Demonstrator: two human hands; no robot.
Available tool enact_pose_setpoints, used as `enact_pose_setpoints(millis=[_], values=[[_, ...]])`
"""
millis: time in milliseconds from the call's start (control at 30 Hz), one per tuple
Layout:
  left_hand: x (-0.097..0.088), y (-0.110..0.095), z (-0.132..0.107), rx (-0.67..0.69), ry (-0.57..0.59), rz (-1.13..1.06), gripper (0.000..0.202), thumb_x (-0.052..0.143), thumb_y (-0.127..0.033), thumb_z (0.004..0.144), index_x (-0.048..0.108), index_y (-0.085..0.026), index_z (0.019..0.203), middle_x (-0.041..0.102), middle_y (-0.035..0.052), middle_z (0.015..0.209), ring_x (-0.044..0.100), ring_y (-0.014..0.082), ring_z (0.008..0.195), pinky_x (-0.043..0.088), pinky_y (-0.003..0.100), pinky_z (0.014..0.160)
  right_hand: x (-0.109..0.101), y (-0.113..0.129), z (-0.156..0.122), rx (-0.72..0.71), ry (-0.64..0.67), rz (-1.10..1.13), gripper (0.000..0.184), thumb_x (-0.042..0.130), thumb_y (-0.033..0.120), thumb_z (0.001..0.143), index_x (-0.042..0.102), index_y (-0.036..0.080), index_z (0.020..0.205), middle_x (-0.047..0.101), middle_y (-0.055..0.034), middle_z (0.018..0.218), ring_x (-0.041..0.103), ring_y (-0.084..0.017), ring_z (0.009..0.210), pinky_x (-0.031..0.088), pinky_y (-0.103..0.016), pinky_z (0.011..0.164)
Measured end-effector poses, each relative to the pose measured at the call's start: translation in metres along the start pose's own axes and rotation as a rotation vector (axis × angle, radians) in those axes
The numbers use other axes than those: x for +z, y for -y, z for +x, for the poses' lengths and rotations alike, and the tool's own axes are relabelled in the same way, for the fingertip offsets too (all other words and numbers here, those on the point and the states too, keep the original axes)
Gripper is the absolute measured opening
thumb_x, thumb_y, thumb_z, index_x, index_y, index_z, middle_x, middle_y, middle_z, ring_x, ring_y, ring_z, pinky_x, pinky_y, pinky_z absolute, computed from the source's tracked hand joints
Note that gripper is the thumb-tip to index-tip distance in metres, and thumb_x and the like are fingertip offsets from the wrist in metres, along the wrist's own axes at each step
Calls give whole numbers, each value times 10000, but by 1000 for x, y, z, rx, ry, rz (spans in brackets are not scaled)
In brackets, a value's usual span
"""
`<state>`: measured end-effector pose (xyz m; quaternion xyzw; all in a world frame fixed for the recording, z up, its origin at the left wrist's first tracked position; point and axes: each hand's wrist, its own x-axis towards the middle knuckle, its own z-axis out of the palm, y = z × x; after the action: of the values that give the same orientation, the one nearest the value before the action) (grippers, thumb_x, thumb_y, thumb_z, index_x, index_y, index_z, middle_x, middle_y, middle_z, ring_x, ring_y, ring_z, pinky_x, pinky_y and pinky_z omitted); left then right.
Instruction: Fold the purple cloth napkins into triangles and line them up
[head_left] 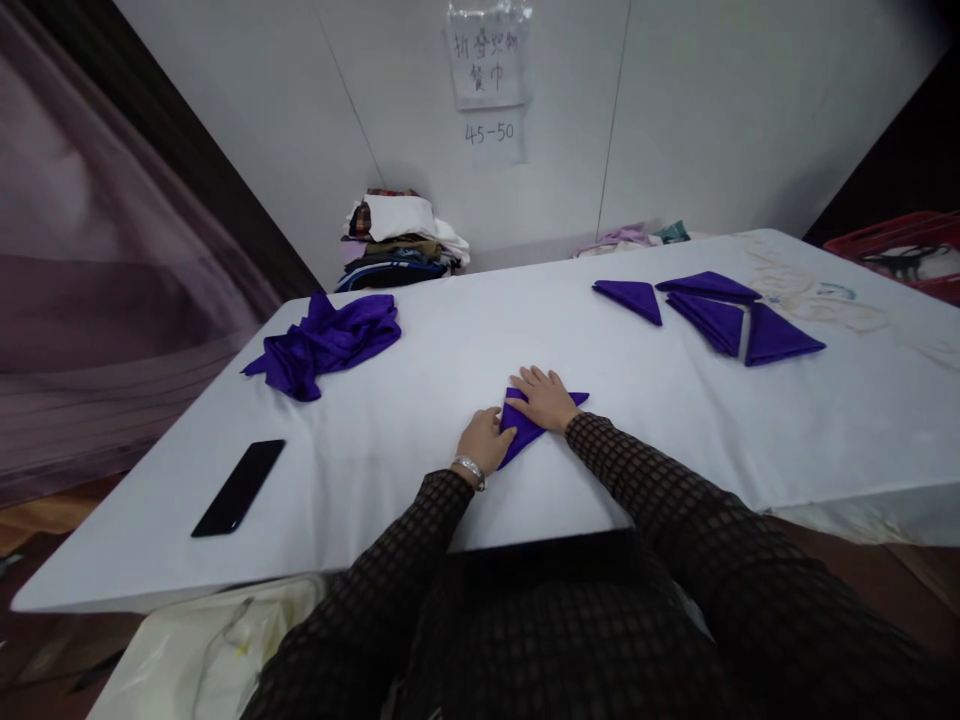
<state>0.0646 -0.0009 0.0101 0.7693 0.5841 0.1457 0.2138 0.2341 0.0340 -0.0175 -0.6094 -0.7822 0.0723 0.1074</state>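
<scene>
A purple cloth napkin (519, 437), folded into a triangle, lies on the white-covered table in front of me. My right hand (546, 400) rests flat across its upper part with the fingers stretched out. At the napkin's left edge is my left hand (482, 442), wearing a silver bracelet. Its thumb touches the cloth and its fingers are loosely bent, apart from the thumb. Part of the napkin is hidden under my right hand, and one pointed corner sticks out to the right of it.
Rumpled purple cloth (330, 340) lies at the left, behind a black phone (238, 488). Several folded purple triangles (705, 320) lie at the back right. Beyond the table (450, 330) stand stacked clothes (401, 240) and, far right, a red basket (885, 235).
</scene>
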Motion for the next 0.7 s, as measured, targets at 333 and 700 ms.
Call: enact_pose_setpoints(millis=[333,700], values=[[1,-3,17,-133,179,-39,627,669,-325,748,443,-153,1307,687,64,974,628,204,915,451,275,744,-5,-5,3,-1,55,88,620,339,540,929,333,183,1436,307,-123,1504,221,-311,1384,166,-525,1083],[-6,25,58,49,51,8,403,625,-240,789,584,-203,1189,662,23,972,608,159,872,470,263,793,-10,-25,-40,11,-19,36,567,355,424,942,362,112,1416,408,-137,1445,320,-271,1348,241,-446,1087]])
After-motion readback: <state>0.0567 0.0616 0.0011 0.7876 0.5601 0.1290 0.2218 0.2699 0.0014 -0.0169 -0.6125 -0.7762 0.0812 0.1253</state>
